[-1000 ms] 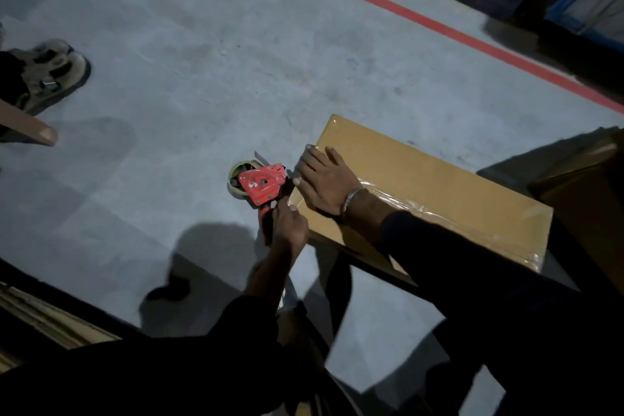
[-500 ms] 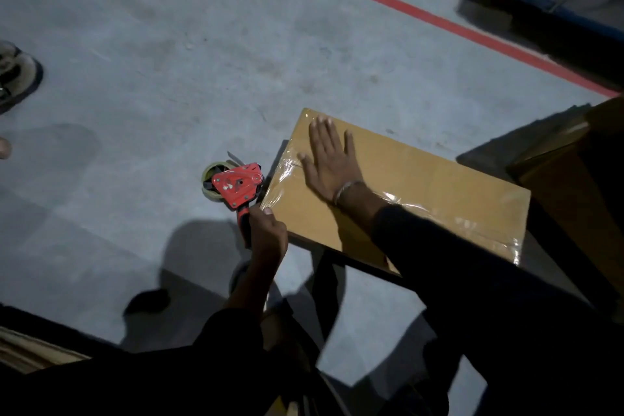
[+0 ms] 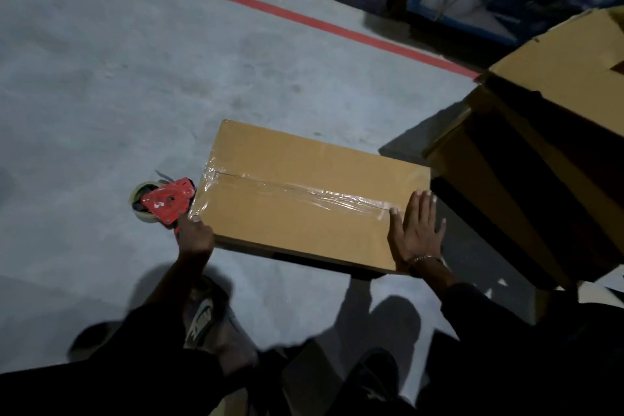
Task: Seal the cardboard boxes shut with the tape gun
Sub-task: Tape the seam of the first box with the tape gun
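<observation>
Head view: the left hand (image 3: 194,235) grips the red tape gun (image 3: 167,201) at the box's (image 3: 304,219) left end. The right hand (image 3: 417,233) lies flat, fingers straight, on the box's right end, beside the tape strip (image 3: 304,192).

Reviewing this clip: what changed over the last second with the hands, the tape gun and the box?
The right hand slid from the box's left end, beside the tape gun, along the taped seam to the right end, where it now lies flat with fingers straight. The left hand kept gripping the red tape gun at the left end of the cardboard box. The clear tape strip stayed along the seam.
</observation>
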Motion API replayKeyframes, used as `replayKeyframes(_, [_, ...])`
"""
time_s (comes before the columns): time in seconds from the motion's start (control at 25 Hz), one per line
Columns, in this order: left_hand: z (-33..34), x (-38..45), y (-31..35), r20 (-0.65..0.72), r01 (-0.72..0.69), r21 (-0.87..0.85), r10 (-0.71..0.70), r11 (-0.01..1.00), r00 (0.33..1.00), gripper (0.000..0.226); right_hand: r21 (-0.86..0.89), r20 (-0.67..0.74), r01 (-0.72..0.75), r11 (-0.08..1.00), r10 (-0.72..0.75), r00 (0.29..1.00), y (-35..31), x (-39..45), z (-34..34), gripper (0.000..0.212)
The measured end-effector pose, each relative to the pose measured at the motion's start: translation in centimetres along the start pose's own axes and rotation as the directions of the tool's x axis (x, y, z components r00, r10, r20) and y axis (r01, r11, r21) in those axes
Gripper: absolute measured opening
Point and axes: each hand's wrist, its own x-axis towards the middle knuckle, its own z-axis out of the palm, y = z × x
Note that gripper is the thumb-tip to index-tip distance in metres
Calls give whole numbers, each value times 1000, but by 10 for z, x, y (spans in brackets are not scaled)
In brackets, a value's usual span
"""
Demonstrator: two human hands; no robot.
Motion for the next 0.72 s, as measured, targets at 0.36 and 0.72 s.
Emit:
replayKeyframes(0.36, [13,35,-28,97,133,-251,-112,959,989,27,437,316,-558,705,461,829,13,-34,-1,92])
replayKeyframes(0.72, [22,-89,36,312,409,-545,-277,732,909,56,282,548,-681,676,469,693,-10,-120,-2,79])
